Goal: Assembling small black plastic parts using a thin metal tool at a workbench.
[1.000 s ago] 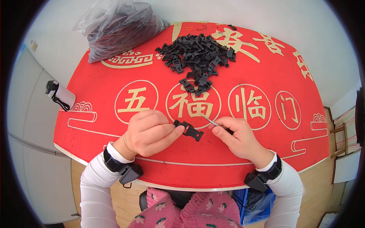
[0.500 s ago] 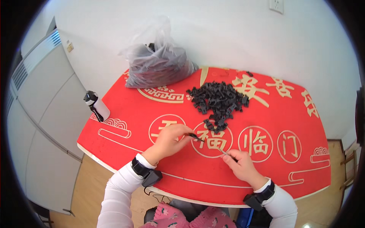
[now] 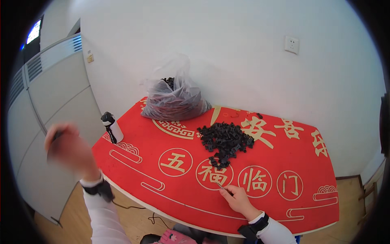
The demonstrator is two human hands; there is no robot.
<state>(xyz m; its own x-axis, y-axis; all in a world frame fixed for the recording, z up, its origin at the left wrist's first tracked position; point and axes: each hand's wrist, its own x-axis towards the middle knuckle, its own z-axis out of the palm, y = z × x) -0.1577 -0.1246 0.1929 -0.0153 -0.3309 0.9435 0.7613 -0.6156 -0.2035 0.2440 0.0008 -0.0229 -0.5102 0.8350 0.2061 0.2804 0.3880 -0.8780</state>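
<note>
My left hand (image 3: 72, 149) is raised off the table's left edge, in front of the pale partition, and smeared by motion. Its curled fingers show a small dark piece (image 3: 58, 134), seemingly a black plastic part. My right hand (image 3: 237, 200) rests low over the red tabletop, fingers closed around a thin, pointed metal tool (image 3: 219, 185) with a dark grip; its exact kind is unclear. The tip points up and left toward a heap of small black plastic parts (image 3: 227, 140), apart from it.
A red table (image 3: 195, 203) with gold designs stands against the white wall. At its back left sits a clear plastic bag (image 3: 178, 103) full of dark parts. A white bottle with a black lid (image 3: 114, 129) stands near the left edge. One loose black part (image 3: 259, 116) lies at the back.
My left hand has swung left and up from the table's middle, past its left edge, with the small black part. My right hand still holds the tool. The view has tilted up.
</note>
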